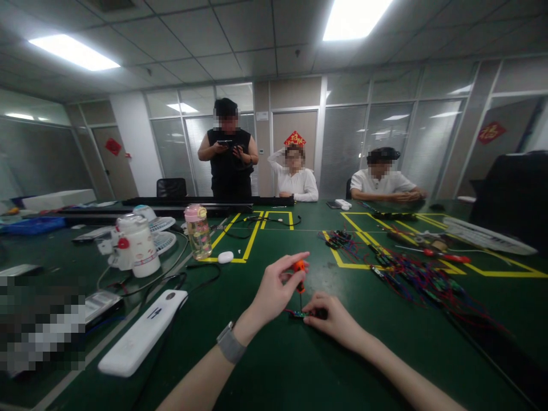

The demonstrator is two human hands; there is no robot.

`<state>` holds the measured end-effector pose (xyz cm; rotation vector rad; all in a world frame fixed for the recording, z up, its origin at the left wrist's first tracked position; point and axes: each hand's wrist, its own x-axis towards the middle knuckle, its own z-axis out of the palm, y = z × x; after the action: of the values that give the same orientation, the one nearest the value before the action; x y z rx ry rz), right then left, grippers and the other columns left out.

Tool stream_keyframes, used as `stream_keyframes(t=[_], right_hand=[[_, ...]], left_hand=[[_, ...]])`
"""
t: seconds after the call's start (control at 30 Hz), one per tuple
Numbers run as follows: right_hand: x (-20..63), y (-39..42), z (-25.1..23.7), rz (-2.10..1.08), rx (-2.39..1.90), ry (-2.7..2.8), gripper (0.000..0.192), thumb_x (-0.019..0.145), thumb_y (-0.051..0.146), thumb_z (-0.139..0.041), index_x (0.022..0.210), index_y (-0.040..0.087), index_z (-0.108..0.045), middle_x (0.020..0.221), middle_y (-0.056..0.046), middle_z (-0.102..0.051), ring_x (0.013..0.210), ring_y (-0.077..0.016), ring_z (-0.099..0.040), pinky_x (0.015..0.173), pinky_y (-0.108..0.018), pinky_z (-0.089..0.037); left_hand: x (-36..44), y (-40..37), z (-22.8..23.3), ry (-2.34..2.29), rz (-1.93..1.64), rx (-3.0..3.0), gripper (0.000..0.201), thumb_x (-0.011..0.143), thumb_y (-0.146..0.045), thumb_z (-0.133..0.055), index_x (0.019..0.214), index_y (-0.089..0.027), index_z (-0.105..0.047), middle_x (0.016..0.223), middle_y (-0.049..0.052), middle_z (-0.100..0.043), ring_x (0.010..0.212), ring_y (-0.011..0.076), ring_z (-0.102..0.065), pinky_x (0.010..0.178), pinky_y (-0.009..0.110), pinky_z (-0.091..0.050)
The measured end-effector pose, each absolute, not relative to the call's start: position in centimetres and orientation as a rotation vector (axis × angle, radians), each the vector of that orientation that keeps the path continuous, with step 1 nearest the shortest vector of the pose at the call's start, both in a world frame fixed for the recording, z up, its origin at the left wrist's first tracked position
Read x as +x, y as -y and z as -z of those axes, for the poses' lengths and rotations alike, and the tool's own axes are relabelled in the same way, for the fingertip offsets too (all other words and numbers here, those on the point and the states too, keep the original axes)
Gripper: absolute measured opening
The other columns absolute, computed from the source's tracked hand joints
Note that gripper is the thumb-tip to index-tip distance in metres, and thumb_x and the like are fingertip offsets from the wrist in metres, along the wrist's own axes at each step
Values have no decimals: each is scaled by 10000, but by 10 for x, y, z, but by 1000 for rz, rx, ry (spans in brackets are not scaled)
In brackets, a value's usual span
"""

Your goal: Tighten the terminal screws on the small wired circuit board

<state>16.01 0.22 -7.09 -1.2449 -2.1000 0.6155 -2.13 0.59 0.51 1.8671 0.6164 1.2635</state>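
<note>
My left hand (276,288), with a grey watch band on its wrist, is closed around an orange screwdriver (301,284). The screwdriver stands upright, its thin dark shaft pointing down at a small green circuit board (296,314). That board lies low over the green table, with a short reddish wire at its left end. My right hand (331,318) pinches the board's right end between thumb and fingers. Whether the screwdriver's tip sits in a screw is too small to tell.
On the right lies a tangle of circuit boards with red and blue wires (428,279), near a red-handled screwdriver (447,255). To the left are a white elongated device (145,331), a white jug (139,245) and a pink-lidded bottle (198,234). Three people are across the green table (274,377).
</note>
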Motion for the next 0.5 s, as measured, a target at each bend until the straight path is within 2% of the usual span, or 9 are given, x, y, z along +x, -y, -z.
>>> stream_keyframes(t=[0.13, 0.27, 0.33, 0.43, 0.5], right_hand=[[160, -2, 73, -598, -1251, 2096, 109, 746, 218, -699, 832, 188, -758, 805, -42, -638, 782, -190, -588, 721, -284, -450], [159, 0, 72, -605, -1255, 2095, 105, 744, 195, -691, 823, 180, -758, 801, -45, -639, 783, -190, -589, 717, -281, -448], [158, 0, 71, -610, -1260, 2098, 106, 742, 190, -690, 822, 176, -758, 800, -47, -638, 783, -191, -590, 714, -280, -447], [159, 0, 71, -610, -1268, 2096, 114, 740, 196, -694, 830, 173, -759, 808, -52, -641, 782, -194, -591, 713, -283, -447], [159, 0, 71, -607, -1269, 2091, 116, 742, 206, -694, 833, 177, -759, 820, -53, -645, 790, -197, -591, 716, -286, -448]], left_hand=[[-20, -4, -1, -820, -1506, 2060, 235, 833, -206, -634, 1061, -207, -691, 889, 35, -588, 802, 149, -586, 740, 277, -528], [-19, -4, 2, -692, -1437, 1996, 329, 932, -248, -486, 1242, -224, -593, 1083, 80, -595, 943, 173, -607, 835, 318, -527], [-19, -6, 1, -646, -1381, 1872, 340, 944, -258, -461, 1261, -218, -576, 1133, 91, -584, 943, 172, -622, 807, 306, -542], [-20, -9, 1, -751, -1456, 1866, 270, 881, -265, -574, 1127, -200, -663, 956, 54, -579, 797, 148, -607, 697, 264, -540], [-22, -11, 0, -840, -1530, 1928, 239, 851, -263, -617, 1071, -213, -694, 877, 30, -549, 794, 148, -583, 719, 266, -529]])
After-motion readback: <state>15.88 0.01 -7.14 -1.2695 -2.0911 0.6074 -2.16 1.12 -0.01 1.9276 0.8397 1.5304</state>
